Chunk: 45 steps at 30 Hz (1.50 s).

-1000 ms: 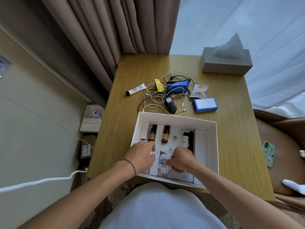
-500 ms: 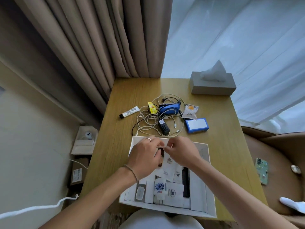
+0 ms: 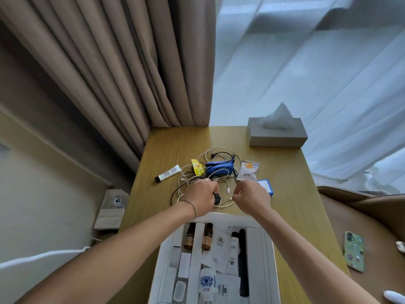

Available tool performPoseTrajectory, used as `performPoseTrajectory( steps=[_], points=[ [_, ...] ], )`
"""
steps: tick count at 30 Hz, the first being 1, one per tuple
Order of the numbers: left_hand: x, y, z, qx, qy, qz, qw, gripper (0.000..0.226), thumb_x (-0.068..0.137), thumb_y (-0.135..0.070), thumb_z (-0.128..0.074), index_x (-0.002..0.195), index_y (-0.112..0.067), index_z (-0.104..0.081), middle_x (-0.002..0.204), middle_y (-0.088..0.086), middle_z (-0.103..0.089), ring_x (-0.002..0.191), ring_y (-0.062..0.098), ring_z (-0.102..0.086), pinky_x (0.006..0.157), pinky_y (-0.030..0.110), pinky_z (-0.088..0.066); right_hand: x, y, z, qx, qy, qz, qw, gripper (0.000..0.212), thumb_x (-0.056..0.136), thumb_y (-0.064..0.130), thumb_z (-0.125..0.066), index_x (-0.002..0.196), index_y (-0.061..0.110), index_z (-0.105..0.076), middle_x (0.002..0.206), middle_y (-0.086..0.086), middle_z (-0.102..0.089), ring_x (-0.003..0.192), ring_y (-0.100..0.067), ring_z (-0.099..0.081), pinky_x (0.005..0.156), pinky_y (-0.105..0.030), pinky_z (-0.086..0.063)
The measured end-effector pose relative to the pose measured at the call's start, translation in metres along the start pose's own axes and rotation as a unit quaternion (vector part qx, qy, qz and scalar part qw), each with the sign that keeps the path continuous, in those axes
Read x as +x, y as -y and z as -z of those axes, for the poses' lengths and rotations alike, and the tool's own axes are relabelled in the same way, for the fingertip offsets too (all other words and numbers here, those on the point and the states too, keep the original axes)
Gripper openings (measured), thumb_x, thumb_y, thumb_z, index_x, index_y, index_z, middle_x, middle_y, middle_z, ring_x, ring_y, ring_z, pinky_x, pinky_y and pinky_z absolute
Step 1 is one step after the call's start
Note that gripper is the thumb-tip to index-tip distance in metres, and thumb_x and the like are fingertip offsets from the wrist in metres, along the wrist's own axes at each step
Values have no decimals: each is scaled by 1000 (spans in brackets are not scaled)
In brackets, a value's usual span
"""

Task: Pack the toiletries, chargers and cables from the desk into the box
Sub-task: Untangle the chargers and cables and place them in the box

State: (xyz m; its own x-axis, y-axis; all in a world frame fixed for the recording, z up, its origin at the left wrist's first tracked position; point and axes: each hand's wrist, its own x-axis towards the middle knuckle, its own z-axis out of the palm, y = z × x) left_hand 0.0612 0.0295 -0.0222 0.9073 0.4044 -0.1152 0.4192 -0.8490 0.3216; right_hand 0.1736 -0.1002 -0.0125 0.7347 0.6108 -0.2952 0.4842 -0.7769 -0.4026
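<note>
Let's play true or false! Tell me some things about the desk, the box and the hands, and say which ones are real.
1. Both hands are over the pile of cables on the desk. True.
2. The right hand pinches a white cable end. True.
3. The left hand is holding the tissue box. False: the tissue box sits untouched at the far corner, and the left hand is at a black charger among the cables.
4. The white box is empty. False: it already holds two brown bottles and other toiletries.
5. The small white tube lies inside the box. False: it lies on the desk, left of the cables.
</note>
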Motion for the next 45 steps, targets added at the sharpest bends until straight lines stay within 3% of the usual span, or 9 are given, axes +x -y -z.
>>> performPoseTrajectory(
  steps=[4,10,17,22,25,28,34,39,45],
  points=[
    [23,4,-22,175,78,-76,979,36,84,-5,-59,118,-17,-59,117,8,-60,106,26,-53,82,36,-46,10,-7,-7,26,9,-22,999,15,88,26,-61,94,21,-74,96,-2,-74,90,-23,-67,75,-34,-58],
    [64,15,-44,387,131,-219,886,42,81,-8,-68,122,-13,-56,129,17,-57,113,32,-51,87,41,-45,12,-18,-14,62,17,-46,997,19,87,25,-58,96,24,-74,97,3,-74,89,-20,-66,66,-28,-49],
    [82,11,-58,476,158,-227,835,29,90,-16,-65,119,-12,-64,122,14,-65,112,33,-54,98,48,-35,8,-32,-7,79,23,-69,994,20,86,25,-56,96,26,-73,98,4,-73,87,-22,-67,63,-27,-45],
    [79,11,-46,350,106,-170,915,33,87,-18,-63,119,-17,-56,115,9,-63,103,30,-59,92,44,-40,5,-41,2,134,5,-62,989,15,86,25,-57,85,28,-71,82,7,-70,77,-16,-65,57,-25,-45],
    [67,10,-28,106,34,-82,990,36,90,-29,-63,123,-23,-51,114,3,-63,97,27,-64,82,40,-50,2,-44,6,197,-1,-49,979,12,88,22,-60,82,28,-70,85,8,-73,81,-11,-67,69,-31,-55],
    [48,8,-3,-147,-55,-7,988,31,92,-32,-64,120,-26,-53,107,-3,-67,89,22,-67,73,39,-55,-2,-38,9,233,-16,-28,972,14,88,20,-62,84,28,-72,86,10,-73,84,-6,-66,67,-27,-52],
    [16,-3,68,-493,-214,67,840,20,88,-32,-72,104,-23,-66,96,-3,-75,93,15,-71,77,28,-57,-15,15,19,324,-36,83,942,20,92,19,-67,110,24,-72,102,14,-73,95,-1,-67,88,-33,-58],
    [-19,-21,123,-654,-230,68,717,41,91,-33,-65,124,-9,-61,111,21,-71,97,34,-71,85,45,-58,-38,72,36,376,-48,204,903,34,91,40,-68,124,34,-63,118,19,-67,113,-1,-59,96,-32,-51],
    [-55,-31,167,-817,-233,46,525,49,92,-38,-60,129,-5,-55,97,15,-67,78,29,-70,70,41,-60,-60,108,49,299,-136,259,908,16,92,43,-67,94,30,-75,98,18,-62,102,-12,-54,93,-45,-46]
  ],
)
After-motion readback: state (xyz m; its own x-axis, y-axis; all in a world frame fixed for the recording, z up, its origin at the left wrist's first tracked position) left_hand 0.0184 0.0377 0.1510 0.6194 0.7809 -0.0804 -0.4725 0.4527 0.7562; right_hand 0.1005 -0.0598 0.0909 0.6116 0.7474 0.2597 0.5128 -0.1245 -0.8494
